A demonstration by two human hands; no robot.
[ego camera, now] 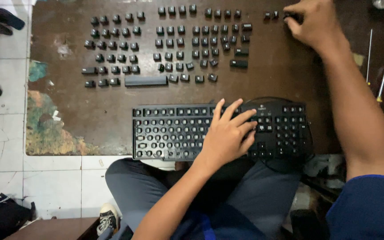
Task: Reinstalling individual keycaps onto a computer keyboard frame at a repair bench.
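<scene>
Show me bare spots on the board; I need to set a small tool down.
Free: the brown strip between the long spacebar cap and the keyboard, and the patch between the keycap rows and the right forearm. Crowded: the keycap rows, the keyboard under the left hand, and the corner by the right hand.

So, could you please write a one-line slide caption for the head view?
Left hand rests on stripped black keyboard; right hand reaches keycaps laid out on brown board.
</scene>
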